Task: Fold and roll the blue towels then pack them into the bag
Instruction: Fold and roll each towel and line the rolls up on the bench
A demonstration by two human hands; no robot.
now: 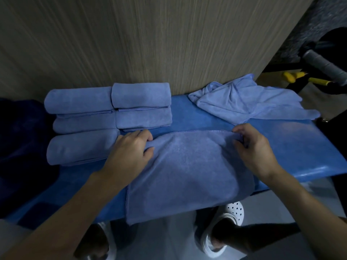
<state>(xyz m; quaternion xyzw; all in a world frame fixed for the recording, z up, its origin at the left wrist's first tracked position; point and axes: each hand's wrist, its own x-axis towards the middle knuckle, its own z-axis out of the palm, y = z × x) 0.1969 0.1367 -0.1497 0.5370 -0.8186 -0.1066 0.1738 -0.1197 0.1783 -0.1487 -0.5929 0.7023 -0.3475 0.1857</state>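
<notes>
A folded blue towel [187, 169] lies lengthwise across the blue table [293, 147], its near end hanging over the front edge. My left hand [129, 152] pinches the towel's far left corner. At the far right corner my right hand [253, 149] grips the edge with curled fingers. Several rolled blue towels [105, 117] are stacked in rows at the left. A loose, crumpled blue towel [249, 100] lies at the back right. A dark blue shape [20, 139] at the far left may be the bag; I cannot tell.
A wood-grain wall [150, 44] rises right behind the table. At the right, beyond the table, stand a dark frame, a grey wrapped bar [326, 64] and yellow handles [294, 76]. White perforated shoes [232, 212] show on the floor below.
</notes>
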